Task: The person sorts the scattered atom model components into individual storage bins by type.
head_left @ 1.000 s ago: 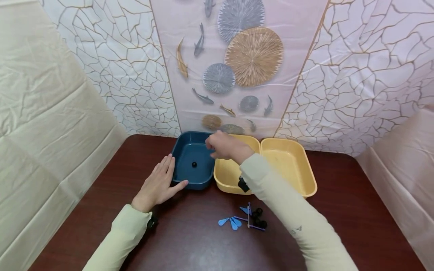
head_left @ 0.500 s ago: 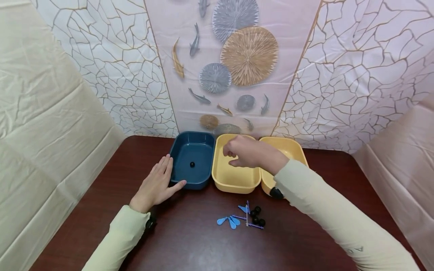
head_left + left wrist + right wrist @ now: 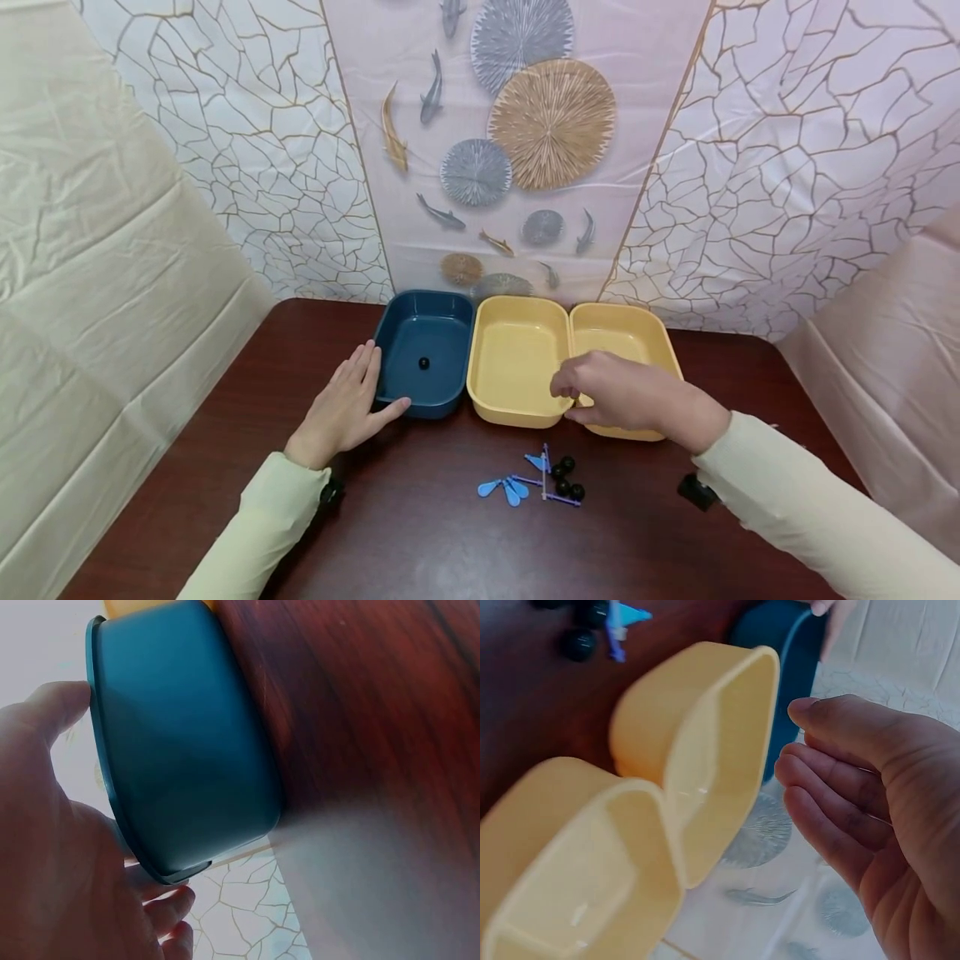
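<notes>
- The right hand (image 3: pixel 618 387) has swung across from the blue bin's edge and is now over the near part of the two yellow bins, by the seam between the middle yellow bin (image 3: pixel 517 358) and the right yellow bin (image 3: pixel 626 329).
- Its grip is slack: the right wrist view shows the thumb apart from loosely bent fingers, with nothing between them, and it seems clear of both bins.
- The left hand (image 3: pixel 345 408) has not shifted. It lies along the left side of the blue bin (image 3: pixel 442 333), its fingers outstretched and its thumb on the near rim; this grip is spread against the bin rather than clamped on it.
- One black bead (image 3: pixel 423 363) sits alone on the floor of the blue bin, where it also lay a second ago.
- On the bench (image 3: pixel 420 517), in front of the middle yellow bin, the loose pieces lie as before: four black beads (image 3: pixel 563 487) clustered at the right, thin purple rods (image 3: pixel 562 500) beside them, and light-blue paddle-shaped pieces (image 3: pixel 489 487) mostly at the left.
- The change puts an unloaded right hand nearer the loose pieces; with most small parts outside the bins, the work looks barely begun.
</notes>
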Tool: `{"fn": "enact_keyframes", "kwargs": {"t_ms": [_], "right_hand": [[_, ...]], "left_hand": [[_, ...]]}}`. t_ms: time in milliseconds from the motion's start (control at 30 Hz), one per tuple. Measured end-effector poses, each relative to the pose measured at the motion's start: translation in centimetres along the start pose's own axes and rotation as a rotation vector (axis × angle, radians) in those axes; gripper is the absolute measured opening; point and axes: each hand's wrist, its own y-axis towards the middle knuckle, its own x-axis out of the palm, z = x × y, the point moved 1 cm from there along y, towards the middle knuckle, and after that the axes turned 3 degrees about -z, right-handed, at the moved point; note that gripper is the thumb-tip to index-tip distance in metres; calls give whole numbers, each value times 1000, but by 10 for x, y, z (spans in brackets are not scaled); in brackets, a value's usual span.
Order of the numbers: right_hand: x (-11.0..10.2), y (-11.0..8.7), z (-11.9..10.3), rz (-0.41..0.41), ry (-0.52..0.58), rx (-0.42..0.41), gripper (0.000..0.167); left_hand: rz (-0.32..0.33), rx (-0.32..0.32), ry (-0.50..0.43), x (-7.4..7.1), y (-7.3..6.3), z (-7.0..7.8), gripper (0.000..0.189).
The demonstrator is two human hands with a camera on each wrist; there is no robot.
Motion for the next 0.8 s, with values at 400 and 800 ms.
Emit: {"fn": "enact_keyframes", "kwargs": {"t_ms": [400,800], "right_hand": [[44,-31,0,20,51,5,18],[89,-38,8,41,88,39,20]], "left_hand": [[-2,2,3,-1,0,1,102],[1,-1,-6,0,0,0,103]]}}
